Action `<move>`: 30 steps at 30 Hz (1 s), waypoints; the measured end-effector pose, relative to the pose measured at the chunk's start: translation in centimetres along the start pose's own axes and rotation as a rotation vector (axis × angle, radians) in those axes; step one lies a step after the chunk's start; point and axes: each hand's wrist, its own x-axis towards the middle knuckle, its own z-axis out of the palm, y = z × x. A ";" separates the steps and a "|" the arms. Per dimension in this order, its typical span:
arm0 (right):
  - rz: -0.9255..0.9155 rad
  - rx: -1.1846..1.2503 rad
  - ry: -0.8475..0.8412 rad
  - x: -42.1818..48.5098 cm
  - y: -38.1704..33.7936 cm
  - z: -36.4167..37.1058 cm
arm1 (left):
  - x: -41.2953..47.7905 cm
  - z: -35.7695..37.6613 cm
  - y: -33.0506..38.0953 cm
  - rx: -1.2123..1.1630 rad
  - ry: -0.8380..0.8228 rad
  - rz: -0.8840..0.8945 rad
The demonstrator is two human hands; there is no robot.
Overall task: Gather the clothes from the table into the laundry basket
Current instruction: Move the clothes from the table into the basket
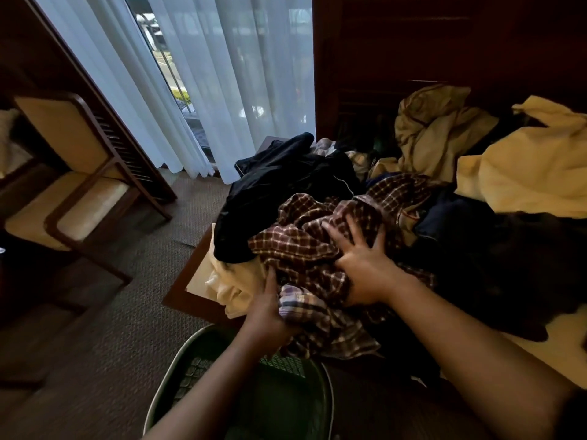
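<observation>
– While the clothes pile lies heaped on the table, centre to right of frame, how are the hands to be logged?

– Left hand, lower centre: clamped on the pile's near underside, where the cream cloth meets the pale checked cloth. Its fingertips are hidden in fabric. Right hand: fingers splayed and pressed flat on the brown plaid shirt, nothing pinched as far as can be seen.

– Basket?

– Laundry basket is seen at bottom centre, on the floor just below the table's near edge, under the left forearm. No garment can be made out in it.

– Risks to be noted?

– Judged only: a big armful looks to be scooped, so pieces could be shed. The dark garment is draped over the left table edge and could be slid onto the carpet if the plaid beside it is dragged. The cream cloth hangs past the corner and could be dropped beside the basket, not into it. With one hand only pressing, the bundle could be split mid-lift. The basket could be nudged by the forearm. Yellow garments, upper right, lie well apart and could be missed.
</observation>
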 end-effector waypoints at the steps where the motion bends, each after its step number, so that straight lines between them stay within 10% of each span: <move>1: 0.021 0.042 -0.056 0.6 -0.1 1.2 | 0.0 0.1 0.0 0.005 -0.068 -0.026; 18: -0.053 0.756 0.970 -8.6 -14.6 -1.1 | -7.6 -8.0 -6.0 -0.427 0.272 0.406; 30: 0.075 0.990 0.850 -12.9 -33.6 6.0 | -14.0 -15.1 -19.8 -0.520 0.223 0.349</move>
